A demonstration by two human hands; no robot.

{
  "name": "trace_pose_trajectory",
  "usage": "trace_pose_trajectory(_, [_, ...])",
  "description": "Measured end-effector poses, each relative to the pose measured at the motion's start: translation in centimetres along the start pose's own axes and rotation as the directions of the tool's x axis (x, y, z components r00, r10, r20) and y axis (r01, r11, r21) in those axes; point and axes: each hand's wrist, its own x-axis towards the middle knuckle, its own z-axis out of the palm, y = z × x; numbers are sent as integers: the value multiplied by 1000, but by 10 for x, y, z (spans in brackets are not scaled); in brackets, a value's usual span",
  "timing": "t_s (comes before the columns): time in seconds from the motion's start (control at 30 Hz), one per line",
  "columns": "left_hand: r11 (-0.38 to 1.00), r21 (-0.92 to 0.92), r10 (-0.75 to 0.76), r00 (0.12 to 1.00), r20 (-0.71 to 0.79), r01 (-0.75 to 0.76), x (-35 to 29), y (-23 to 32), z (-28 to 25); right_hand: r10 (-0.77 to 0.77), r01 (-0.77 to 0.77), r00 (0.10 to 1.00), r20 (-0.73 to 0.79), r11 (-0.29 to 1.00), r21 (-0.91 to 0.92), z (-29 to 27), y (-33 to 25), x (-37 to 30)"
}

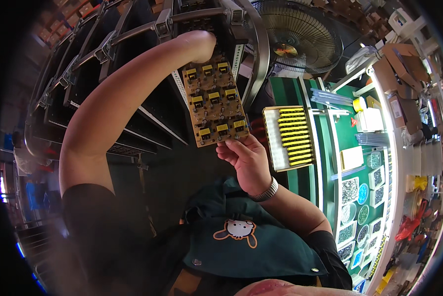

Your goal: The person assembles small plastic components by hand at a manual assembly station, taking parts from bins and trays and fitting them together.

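Observation:
A brown circuit board [214, 109] with rows of yellow-topped transformers and small dark parts is in front of me, tilted. My right hand [245, 160] pinches its near edge between thumb and fingers; a metal watch band [266, 190] is on that wrist. My left arm reaches far forward over the left side, and my left hand [204, 43] is bent down at the board's far end. Its fingers are hidden, so whether they touch the board does not show. Around the board's far end stands a metal rack [166, 19] with slotted white rails [180, 85].
To the right, a green workbench [306, 187] carries a tray [272, 148] of yellow-topped transformers in rows and several small parts bins [350, 190]. A large fan [300, 37] stands beyond it. Cardboard boxes [403, 74] are stacked at far right.

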Motion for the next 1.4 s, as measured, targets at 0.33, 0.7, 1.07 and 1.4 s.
trace_pose_trajectory(0.33, [932, -244, 40, 748, -663, -267, -110, 29, -26, 15, -14, 1000, -6, 1000, 21, 11, -3, 22])
trace_pose_trajectory(0.7, [543, -712, -31, 837, -546, -445, -215, 30, 15, -6, 0, 999, 44, 993, 122, 26, -10, 54])
trace_pose_trajectory(1.07, [321, -937, -202, 957, -209, -137, -258, 53, 120, 16, -38, 996, 86, 967, 252, 47, -17, 54])
trace_pose_trajectory(1.4, [205, -979, -126, 991, -38, -11, -266, 77, 165, -6, -11, 997, 71, 970, 241, 42, -22, 69])
